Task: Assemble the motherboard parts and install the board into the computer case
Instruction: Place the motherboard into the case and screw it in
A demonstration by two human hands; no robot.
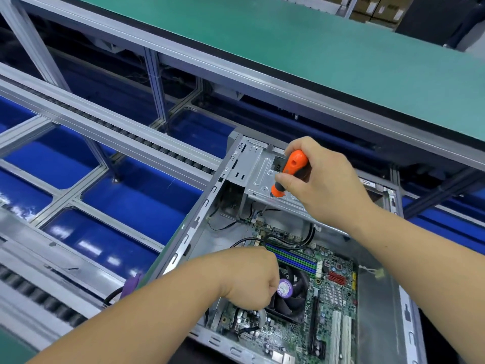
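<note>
Board: we saw the motherboard point(333, 292) lying flat on the floor of the open computer case point(189, 232), toward the case's near right corner, its fan point(294, 292) at the board's left edge.
Right hand: our right hand point(322, 179) clasped the orange screwdriver point(291, 169) over the metal drive bracket point(262, 169) at the case's far end.
Tool axis: the handle leaned up and right, its tip pointing down-left, hidden against the bracket.
Left hand: our left hand point(252, 279) was curled beside the fan; whether it held anything we could not tell.
Key relation: the board lay below and nearer us than the screwdriver, so the left hand was the closer one.
Surroundings: a roller track point(147, 143) ran past the case's far left corner.
</note>
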